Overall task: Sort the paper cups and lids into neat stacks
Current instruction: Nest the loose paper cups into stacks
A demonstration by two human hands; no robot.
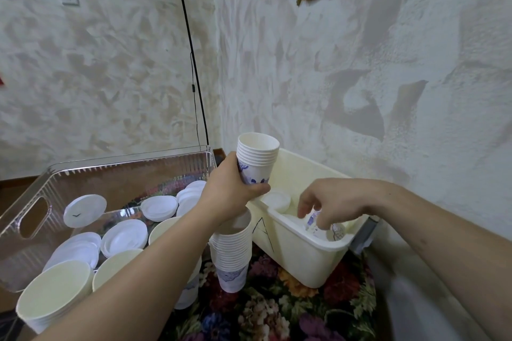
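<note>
The left hand (pixel 232 188) grips a nested cup stack (pixel 257 159) above the cream bin (pixel 302 255), while the right hand (pixel 318 202) curls its fingers around a loose cup (pixel 314 220) inside; thin, light, crushable paper likely wants a gentle mid-wall hold.

Left: your clear bin (pixel 33 219) holds loose lids (pixel 124 237).
Right: tub (pixel 302 255) holds cups (pixel 336 230).
Between: cup stack (pixel 234 260) stands upright.

white cups (pixel 257 159) blue-printed, cream bin (pixel 299 246), floral cloth (pixel 271 310)
</note>
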